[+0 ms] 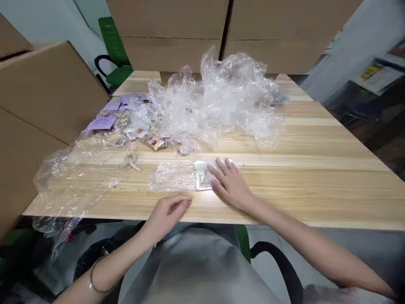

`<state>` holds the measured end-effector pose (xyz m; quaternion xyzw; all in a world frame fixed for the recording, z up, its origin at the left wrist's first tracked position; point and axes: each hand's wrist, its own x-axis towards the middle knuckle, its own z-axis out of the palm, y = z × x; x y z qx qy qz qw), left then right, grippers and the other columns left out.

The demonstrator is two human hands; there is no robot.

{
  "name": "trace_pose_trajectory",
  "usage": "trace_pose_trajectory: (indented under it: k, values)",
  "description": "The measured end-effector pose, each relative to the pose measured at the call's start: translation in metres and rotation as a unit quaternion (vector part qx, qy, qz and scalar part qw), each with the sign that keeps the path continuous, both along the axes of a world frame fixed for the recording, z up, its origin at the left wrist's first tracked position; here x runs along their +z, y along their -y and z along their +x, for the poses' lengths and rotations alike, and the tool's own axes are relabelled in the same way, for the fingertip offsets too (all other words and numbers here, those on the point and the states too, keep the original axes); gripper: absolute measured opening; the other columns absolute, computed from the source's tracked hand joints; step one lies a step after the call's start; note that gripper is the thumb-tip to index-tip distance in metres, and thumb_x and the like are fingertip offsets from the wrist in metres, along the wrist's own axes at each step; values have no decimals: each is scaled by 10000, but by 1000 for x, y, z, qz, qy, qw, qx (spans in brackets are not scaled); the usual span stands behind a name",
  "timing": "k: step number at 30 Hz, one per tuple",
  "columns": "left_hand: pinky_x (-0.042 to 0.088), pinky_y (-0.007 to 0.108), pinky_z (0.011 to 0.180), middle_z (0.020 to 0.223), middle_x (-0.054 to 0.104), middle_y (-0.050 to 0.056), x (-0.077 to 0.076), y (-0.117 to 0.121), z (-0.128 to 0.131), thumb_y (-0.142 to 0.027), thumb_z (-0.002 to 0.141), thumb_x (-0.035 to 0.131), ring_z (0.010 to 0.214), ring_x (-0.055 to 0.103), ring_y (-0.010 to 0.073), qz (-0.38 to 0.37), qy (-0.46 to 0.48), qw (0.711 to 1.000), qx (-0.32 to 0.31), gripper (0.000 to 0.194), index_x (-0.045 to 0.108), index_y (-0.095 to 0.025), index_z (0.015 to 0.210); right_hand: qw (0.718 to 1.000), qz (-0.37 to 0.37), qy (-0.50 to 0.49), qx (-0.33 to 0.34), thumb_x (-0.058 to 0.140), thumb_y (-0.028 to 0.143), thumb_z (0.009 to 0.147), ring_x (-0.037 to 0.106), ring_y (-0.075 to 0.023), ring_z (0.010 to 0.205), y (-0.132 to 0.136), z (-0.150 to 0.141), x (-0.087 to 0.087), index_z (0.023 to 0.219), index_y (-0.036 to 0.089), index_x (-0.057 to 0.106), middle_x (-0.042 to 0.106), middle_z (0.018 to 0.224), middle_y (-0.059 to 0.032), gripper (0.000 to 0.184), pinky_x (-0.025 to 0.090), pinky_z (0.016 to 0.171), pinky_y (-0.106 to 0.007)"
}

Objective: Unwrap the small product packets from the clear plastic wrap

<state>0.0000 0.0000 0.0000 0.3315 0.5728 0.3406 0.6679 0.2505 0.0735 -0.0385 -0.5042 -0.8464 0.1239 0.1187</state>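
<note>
Under my right hand (232, 185) lies a flat, silvery-white packet (202, 175); its fingers are spread over the packet's right part. A sheet of clear plastic wrap (172, 177) stretches out to the left from the packet, flat on the wooden table (316, 177). Near the table's front edge, just below the wrap, my left hand (169, 211) is curled with its fingertips drawn together. Whether anything small is pinched in it cannot be made out.
Crumpled clear plastic (234, 97) is heaped at the back. Purple packets (101, 122) and small snack bags (155, 142) lie at the left. Loose film (79, 177) hangs over the front left edge. Cardboard boxes (47, 93) stand left and behind; a green chair (117, 55) is beyond.
</note>
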Motion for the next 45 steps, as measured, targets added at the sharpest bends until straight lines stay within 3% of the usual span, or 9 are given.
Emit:
trace_pose_trajectory:
  k: [7, 13, 16, 19, 26, 32, 36, 42, 45]
  values:
    - [461, 356, 1121, 1278, 687, 150, -2, 6, 8, -165, 879, 622, 1266, 607, 260, -31, 252, 937, 239, 190, 730, -102, 1022, 999, 3, -41, 0, 175, 401, 1072, 145, -281, 1531, -1, 0, -2, 1547, 298, 367, 315, 1616, 10, 523, 192, 1219, -546]
    - [574, 230, 800, 956, 744, 69, -15, -27, 29, -170, 877, 677, 966, 718, 166, 28, 282, 906, 315, 43, 702, -139, 860, 998, 6, -61, -4, 212, 378, 1071, 212, -263, 1517, 0, -1, -1, 1521, 273, 416, 377, 1586, 7, 505, 204, 1216, -545]
    - [511, 190, 616, 784, 696, 5, -20, -35, 32, -249, 821, 761, 727, 663, 109, 77, 229, 930, 276, 107, 704, -159, 815, 998, 9, -70, -3, 223, 373, 1071, 226, -260, 1514, 0, 0, 0, 1509, 265, 435, 391, 1579, 5, 499, 202, 1217, -547]
    - [522, 267, 870, 908, 736, 28, -22, -34, 40, -337, 881, 704, 915, 672, 155, 213, 14, 945, 250, 154, 746, -190, 898, 997, 18, -77, -2, 227, 359, 1067, 237, -270, 1509, 0, -1, -2, 1507, 216, 439, 419, 1564, -20, 508, 198, 1219, -550]
    - [293, 483, 1209, 1551, 449, 109, -30, -41, 91, -260, 1044, 346, 1490, 317, 249, 504, -321, 787, -153, 435, 509, -190, 1441, 981, 16, -195, 6, 421, 366, 989, 324, -313, 1473, -7, 0, -20, 1554, 191, 340, 470, 1521, -140, 597, 234, 1202, -581]
    - [144, 604, 1222, 1633, 274, 152, -35, -42, 102, -444, 1021, 413, 1533, 142, 344, 482, -492, 668, -282, 592, 348, -162, 1538, 926, -18, -376, -23, 474, 400, 973, 218, -263, 1516, -6, 42, -12, 1585, 334, -141, 82, 1680, -96, 870, 322, 1167, -553]
    - [99, 663, 1196, 1630, 281, 157, -26, -52, 94, -523, 936, 545, 1510, 180, 405, 467, -505, 643, -338, 730, 323, -197, 1550, 974, 32, -202, 102, 540, 374, 946, 67, -293, 1540, 2, 73, 5, 1608, 328, 96, 172, 1667, -60, 798, 164, 1211, -607]
    - [354, 555, 1106, 1444, 530, 158, 3, -97, 84, -92, 885, 498, 1343, 466, 344, 462, -476, 600, -447, 581, 443, -176, 1458, 977, 39, -122, 171, 666, 391, 854, 402, -317, 1430, -15, 77, -2, 1556, 206, 320, 460, 1524, -159, 805, 296, 1185, -575]
    - [498, 406, 919, 1175, 689, 136, 29, -111, 82, -85, 836, 552, 1073, 649, 294, 424, -426, 651, -465, 486, 553, -160, 1317, 977, 69, -129, 157, 627, 346, 884, 609, -325, 1236, -23, 71, 5, 1385, 182, 553, 656, 1310, -161, 532, 422, 1106, -558]
